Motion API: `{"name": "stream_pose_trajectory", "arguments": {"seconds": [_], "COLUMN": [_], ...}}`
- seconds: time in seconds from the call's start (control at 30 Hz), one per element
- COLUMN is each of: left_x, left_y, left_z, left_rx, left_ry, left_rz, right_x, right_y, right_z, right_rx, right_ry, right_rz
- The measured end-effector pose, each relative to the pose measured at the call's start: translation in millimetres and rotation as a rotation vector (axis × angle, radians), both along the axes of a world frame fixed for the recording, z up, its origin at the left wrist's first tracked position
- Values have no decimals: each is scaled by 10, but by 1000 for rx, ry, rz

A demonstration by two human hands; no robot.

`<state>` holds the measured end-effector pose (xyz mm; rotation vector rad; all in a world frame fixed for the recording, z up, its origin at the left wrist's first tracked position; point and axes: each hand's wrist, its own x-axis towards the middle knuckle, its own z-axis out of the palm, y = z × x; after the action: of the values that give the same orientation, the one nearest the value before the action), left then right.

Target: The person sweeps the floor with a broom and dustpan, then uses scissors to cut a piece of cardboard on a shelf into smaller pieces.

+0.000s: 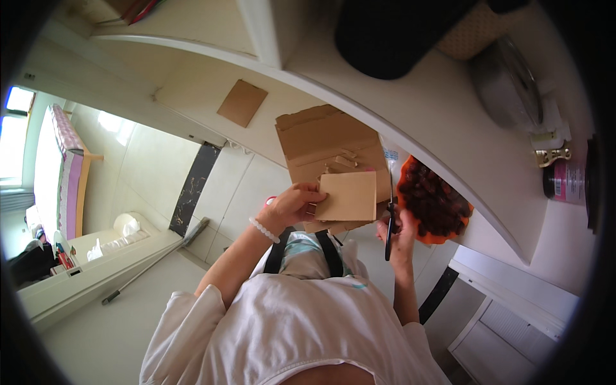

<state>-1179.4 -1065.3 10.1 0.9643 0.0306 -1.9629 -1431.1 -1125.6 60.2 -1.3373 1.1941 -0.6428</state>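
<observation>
My left hand pinches the left edge of a flat rectangular cardboard piece, thumb on top. In my right hand is a cutting tool with a black handle. It is turned edge-on, its narrow metal blade pointing away from me, just right of the cardboard piece; whether it is scissors or a knife I cannot tell. A larger creased cardboard sheet lies beyond and partly under the held piece. Small cardboard scraps rest on it. Farther left on the shelf surface lies a separate cardboard piece.
Dark red dates fill an orange tray right of the cardboard. A curved white shelf edge overhangs the work area. A metal pot and a pink-labelled jar stand on that shelf. Left, a long-handled mop leans.
</observation>
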Motion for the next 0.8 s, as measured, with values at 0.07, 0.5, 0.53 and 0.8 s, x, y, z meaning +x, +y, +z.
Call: {"name": "stream_pose_trajectory", "arguments": {"seconds": [0.07, 0.5, 0.53, 0.8], "left_x": [101, 1559, 1718, 2148], "left_y": [79, 169, 164, -189], "left_z": [-50, -262, -338, -543], "left_rx": [-22, 126, 138, 93], "left_ry": [-76, -508, -519, -572], "left_rz": [20, 766, 781, 779], "right_x": [64, 462, 486, 575], "right_y": [-16, 202, 221, 369], "right_z": [-3, -70, -66, -68], "right_rx": [2, 146, 146, 151], "right_ry": [-10, 15, 23, 40], "right_rz": [11, -12, -6, -40]}}
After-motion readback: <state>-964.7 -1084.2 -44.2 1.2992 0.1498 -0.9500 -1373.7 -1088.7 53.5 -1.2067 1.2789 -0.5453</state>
